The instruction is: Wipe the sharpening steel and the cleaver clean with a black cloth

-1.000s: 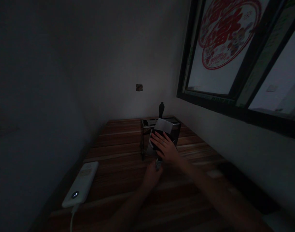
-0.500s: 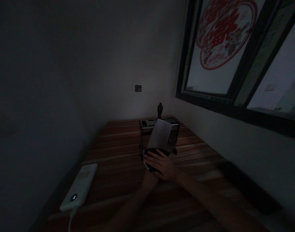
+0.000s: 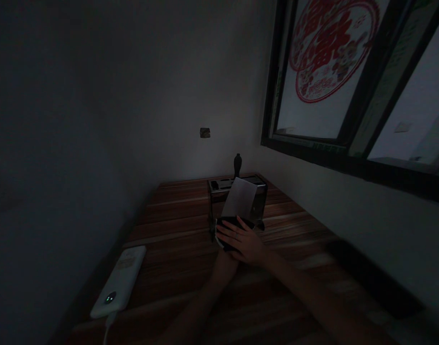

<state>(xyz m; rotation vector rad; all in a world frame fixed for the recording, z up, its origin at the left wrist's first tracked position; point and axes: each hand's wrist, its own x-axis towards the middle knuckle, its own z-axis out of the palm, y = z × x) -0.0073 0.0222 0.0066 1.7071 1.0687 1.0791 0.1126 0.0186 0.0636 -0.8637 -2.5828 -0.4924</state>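
A black, soft-looking piece with a thin white edge (image 3: 222, 243) is between my hands, in front of a metal toaster (image 3: 215, 201). My right hand (image 3: 242, 242) lies across the top of it with the fingers stretched out and slightly spread; a ring shows on one finger. From below, my left hand (image 3: 227, 263) reaches under the same piece, its fingers hidden by the piece and by my right hand. Beyond the black piece a flat, pale grey sheet (image 3: 239, 197) slants up, covering part of the toaster's front. How the sheet is held cannot be made out.
A white power bank (image 3: 120, 280) with a plugged-in cable lies on the wood-grain table (image 3: 169, 258) at left. A dark bottle-shaped object (image 3: 237, 165) rises behind the toaster. At right, a long black strip (image 3: 373, 278) lies by the wall below a window (image 3: 320, 115).
Both hands and the black piece have shifted slightly up and to the right. The right fingers are a little more spread. The light on the power bank's display looks different.
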